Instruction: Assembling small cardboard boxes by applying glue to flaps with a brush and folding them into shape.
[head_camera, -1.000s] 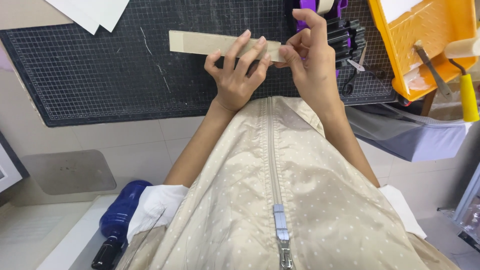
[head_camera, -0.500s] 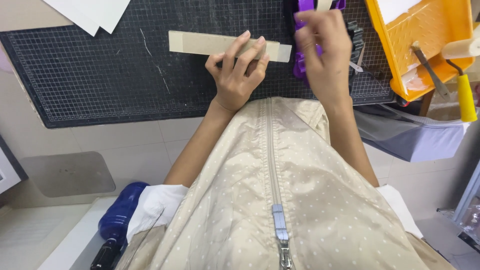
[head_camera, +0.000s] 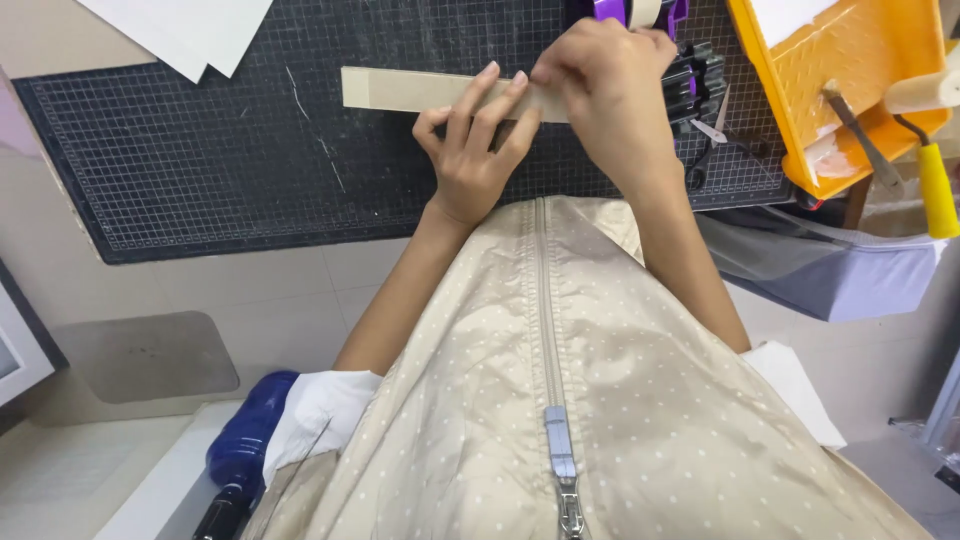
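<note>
Found the cardboard strip (head_camera: 400, 90) lying flat on the cutting mat (head_camera: 200, 170) on the surface, long side running left to right, in the same place as half a second earlier. Saw white paper sheets (head_camera: 190, 30) up and left of the strip, apart from it.

Held the strip's right half down with the left hand (head_camera: 475, 150): forearm coming up from below the strip, fingers straight and spread, tips pressing on the cardboard, thumb out to the side just below the strip. No change there.

Brought the right hand (head_camera: 600, 90) back down. Half a second earlier, up at the purple tape holder (head_camera: 610, 10) just above the strip's right end; at this moment, on that end and touching the left fingertips. Meant, by the look of it, both hands on the strip again. Kept the right grip curled, knuckles up, fingertips hidden under the hand; could not tell whether pinching the end or only pressing it.

Left the yellow tray (head_camera: 840, 60) and the roller (head_camera: 925, 100) well right of the strip, untouched.
</note>
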